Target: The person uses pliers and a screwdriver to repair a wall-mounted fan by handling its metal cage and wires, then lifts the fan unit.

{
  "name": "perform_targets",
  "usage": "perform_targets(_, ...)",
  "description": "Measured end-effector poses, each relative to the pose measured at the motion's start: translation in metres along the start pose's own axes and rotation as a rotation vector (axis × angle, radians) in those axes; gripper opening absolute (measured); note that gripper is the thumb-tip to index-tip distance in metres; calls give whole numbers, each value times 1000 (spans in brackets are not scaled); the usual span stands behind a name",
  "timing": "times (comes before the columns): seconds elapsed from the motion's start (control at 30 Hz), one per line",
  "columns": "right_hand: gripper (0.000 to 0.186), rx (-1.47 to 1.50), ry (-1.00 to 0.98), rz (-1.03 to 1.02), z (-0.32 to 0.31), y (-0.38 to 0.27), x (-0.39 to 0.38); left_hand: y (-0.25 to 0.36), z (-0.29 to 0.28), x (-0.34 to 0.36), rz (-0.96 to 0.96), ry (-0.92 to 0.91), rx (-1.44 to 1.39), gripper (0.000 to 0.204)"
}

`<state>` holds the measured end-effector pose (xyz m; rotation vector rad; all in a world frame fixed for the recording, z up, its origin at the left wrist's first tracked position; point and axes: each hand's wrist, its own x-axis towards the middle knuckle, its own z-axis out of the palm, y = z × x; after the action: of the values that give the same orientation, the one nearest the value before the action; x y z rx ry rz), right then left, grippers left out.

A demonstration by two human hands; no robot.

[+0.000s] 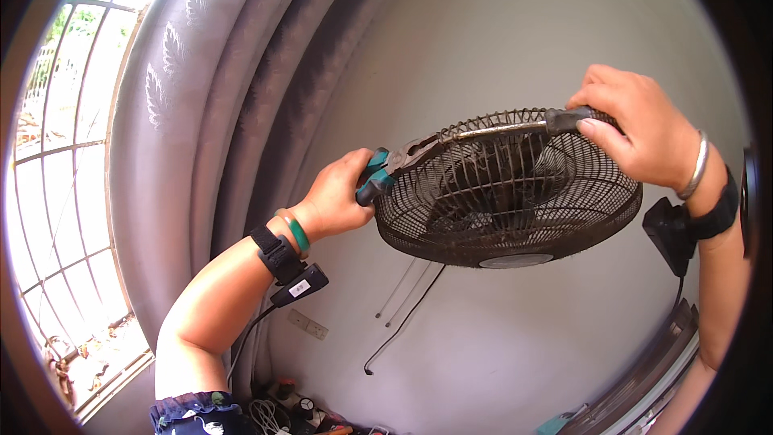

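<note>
Raised at the left side of a dark, dusty wall fan (499, 193), my left hand (338, 193) is closed round the teal and black handles of a pair of pliers (403, 159). The pliers' jaws reach the fan guard's upper edge, by the end of a metal shaft. That shaft belongs to a black-handled tool (564, 121), apparently a screwdriver, lying along the guard's edge. My right hand (636, 121) grips its handle, with the fingers curled behind the guard. What those hidden fingers touch, I cannot tell. A pale oval badge (515, 260) sits low on the guard.
Thin pull cords and a black power cord (403, 321) hang below the fan. A wall socket plate (307, 324) is at lower left. Grey curtains (185, 129) hang beside a barred window (68, 169). Cluttered items and cables (298, 412) lie at the bottom.
</note>
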<state>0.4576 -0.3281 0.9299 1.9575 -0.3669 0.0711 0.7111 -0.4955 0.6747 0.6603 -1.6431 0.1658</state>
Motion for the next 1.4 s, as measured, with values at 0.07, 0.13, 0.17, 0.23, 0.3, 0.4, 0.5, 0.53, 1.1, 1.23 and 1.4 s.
perform_targets(0.07, 23, 64, -87, 16, -7, 0, 5, -1, 1, 0, -1, 9, -2, 53)
perform_targets(0.13, 25, 119, -94, -30, -9, 4, 11, -1, 2, 0, -1, 20, -5, 53)
perform_targets(0.17, 26, 143, -59, -82, -9, 5, 13, -1, 2, 0, -1, 25, -16, 53)
perform_targets(0.23, 27, 119, -57, -35, -8, 2, 12, -1, 1, 0, -1, 31, -26, 53)
perform_targets(0.3, 27, 1, 138, -164, 1, 5, 12, -1, 1, 0, 20, 23, -13, 53)
perform_targets(0.4, 30, 9, 181, -143, 11, 3, 6, -4, 2, 0, 6, 16, -13, 53)
perform_targets(0.5, 31, 95, 184, -77, 14, 3, 3, -2, 3, 1, 8, 3, -29, 52)
perform_targets(0.53, 31, 113, 141, -48, 10, 2, 4, -1, 3, 0, 5, 1, -27, 52)
perform_targets(1.1, 32, -430, 321, -234, 25, 0, 7, 0, 2, 1, -21, 27, 12, 51)
perform_targets(1.23, 27, -292, 126, -52, 9, -17, 6, 0, 3, 2, 7, 9, 2, 51)
perform_targets(1.4, 23, -51, -78, 82, 0, -10, 0, 0, 3, 2, 40, 28, 30, 49)
